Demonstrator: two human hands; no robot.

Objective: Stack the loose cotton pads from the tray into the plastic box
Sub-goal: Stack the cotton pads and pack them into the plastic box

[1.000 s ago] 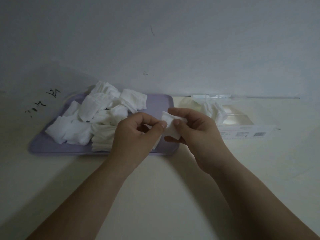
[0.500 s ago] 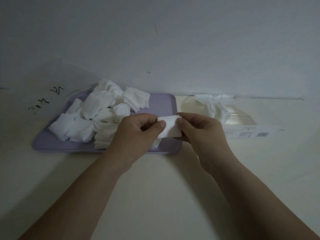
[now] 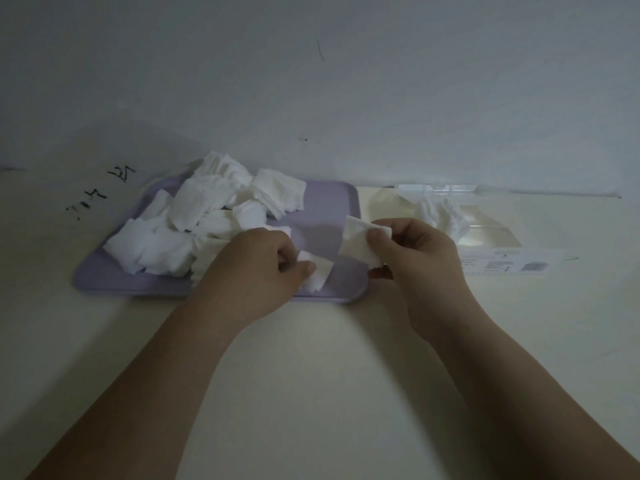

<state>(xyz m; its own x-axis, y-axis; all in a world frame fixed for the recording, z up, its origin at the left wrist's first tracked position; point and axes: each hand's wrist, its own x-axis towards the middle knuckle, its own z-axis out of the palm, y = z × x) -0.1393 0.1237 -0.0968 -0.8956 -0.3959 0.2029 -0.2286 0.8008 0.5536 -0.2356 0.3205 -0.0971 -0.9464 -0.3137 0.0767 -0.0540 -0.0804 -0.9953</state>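
Cream tabletop (image 3: 311, 375), lilac tray (image 3: 322, 209); left hand (image 3: 252, 268) and right hand (image 3: 422, 265) apart, a cotton pad (image 3: 356, 240) pinched in each.

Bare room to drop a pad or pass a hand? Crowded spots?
Free: tray right strip, between pile and right rim; table in front of tray, between the forearms. Crowded: tray's left and middle under the pile; box holds crumpled pads. The left hand and right hand each pinch a pad by the tray's front right.
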